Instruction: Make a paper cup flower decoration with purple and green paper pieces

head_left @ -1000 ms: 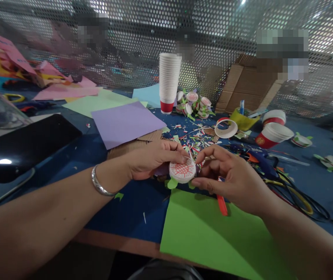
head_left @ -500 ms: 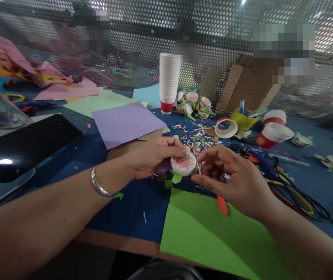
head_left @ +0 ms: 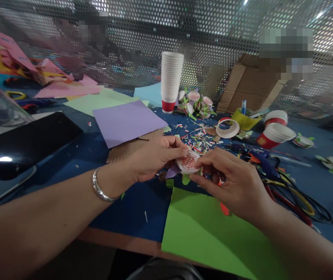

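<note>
A small paper-cup turtle [head_left: 188, 162], a white cup base with a red criss-cross pattern, is held between both hands over the table. My left hand [head_left: 157, 157], with a silver bangle at the wrist, pinches its far left edge. On its right edge my right hand [head_left: 230, 175] closes thumb and fingers; the fingertips partly cover the rim. A green paper flap [head_left: 185, 179] hangs from the near side, and a purple paper piece [head_left: 172, 171] shows at the left. Beneath my right hand a red-orange handle [head_left: 224, 209] lies on a green paper sheet [head_left: 207, 233].
Behind the hands are paper scraps [head_left: 198, 136], a tall cup stack [head_left: 172, 81] and several similar turtles [head_left: 194, 97]. Purple paper [head_left: 128, 122] and a black glossy object [head_left: 29, 144] lie left. To the right are a tape roll [head_left: 227, 128], cups [head_left: 274, 136] and cables [head_left: 297, 198].
My right hand has moved left and closed on the turtle's right edge; before, its fingers were just apart from it. The turtle has shifted slightly right and tilted.
</note>
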The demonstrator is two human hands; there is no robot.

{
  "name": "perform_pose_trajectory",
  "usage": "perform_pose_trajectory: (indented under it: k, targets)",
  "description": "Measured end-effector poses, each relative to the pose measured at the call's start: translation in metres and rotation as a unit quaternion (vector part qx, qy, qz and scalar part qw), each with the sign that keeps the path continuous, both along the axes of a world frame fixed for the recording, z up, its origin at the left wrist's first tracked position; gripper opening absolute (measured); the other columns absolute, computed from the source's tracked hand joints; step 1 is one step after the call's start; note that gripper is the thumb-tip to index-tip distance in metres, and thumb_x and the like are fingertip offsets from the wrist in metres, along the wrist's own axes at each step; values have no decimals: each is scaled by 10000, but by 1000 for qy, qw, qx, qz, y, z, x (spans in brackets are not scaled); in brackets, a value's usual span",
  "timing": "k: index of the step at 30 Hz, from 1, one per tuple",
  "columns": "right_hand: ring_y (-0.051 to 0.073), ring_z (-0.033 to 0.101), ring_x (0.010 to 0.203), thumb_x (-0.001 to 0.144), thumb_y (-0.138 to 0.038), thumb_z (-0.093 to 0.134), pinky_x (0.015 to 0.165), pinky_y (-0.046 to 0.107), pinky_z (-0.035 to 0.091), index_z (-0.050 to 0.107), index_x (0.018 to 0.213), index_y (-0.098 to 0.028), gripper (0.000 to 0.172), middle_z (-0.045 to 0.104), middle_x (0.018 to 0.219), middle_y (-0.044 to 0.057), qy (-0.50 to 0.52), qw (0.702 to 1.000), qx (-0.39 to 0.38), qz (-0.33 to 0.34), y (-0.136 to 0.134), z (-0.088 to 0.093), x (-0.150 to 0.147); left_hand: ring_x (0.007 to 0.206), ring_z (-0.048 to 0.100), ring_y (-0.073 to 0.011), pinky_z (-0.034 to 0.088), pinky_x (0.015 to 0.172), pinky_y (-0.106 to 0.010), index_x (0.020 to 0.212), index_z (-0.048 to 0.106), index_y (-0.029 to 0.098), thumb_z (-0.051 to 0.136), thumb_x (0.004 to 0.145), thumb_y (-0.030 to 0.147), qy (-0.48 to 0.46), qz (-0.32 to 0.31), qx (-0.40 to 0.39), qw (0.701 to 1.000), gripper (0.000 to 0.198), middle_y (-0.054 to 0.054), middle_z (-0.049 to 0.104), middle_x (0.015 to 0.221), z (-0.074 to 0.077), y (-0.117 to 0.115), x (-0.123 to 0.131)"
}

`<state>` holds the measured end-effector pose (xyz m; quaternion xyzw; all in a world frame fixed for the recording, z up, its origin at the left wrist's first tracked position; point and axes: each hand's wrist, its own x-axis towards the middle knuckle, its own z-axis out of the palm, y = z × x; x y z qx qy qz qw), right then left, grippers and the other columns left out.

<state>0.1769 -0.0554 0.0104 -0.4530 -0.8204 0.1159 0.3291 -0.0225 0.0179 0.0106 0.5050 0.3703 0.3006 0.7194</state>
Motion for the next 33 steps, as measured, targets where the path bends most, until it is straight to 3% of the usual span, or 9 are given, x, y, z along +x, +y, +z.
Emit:
perform_pose_trajectory:
  k: [22, 27, 33]
  targets:
    - [169, 602, 774, 957, -306, 669, 656, 295, 458, 655, 977, -219, 91, 667, 876, 41, -40, 999, 15, -4, 0, 1, 0, 597, 567, -75, 435, 576, -194, 826, 599, 154, 732, 836, 206, 3, 18, 34, 999, 143, 20, 631, 697, -2, -4, 4]
    - [136, 562, 703, 949, -308, 686, 641, 288, 464, 659, 1011, -206, 122, 662, 899, 36, -12, 1000, 11, -2, -2, 3, -1, 595, 579, -80, 437, 560, -190, 849, 615, 156, 735, 832, 204, 5, 15, 34, 999, 131, 14, 647, 711, -2, -4, 2]
    - [123, 572, 660, 952, -360, 683, 591, 263, 457, 668, 973, -222, 140, 634, 787, 1, 98, 990, -41, -94, 1, 9, 6, 624, 644, -101, 498, 591, -207, 894, 643, 154, 747, 806, 169, -15, -11, 11, 1000, 137, -15, 702, 762, 1, 4, -3]
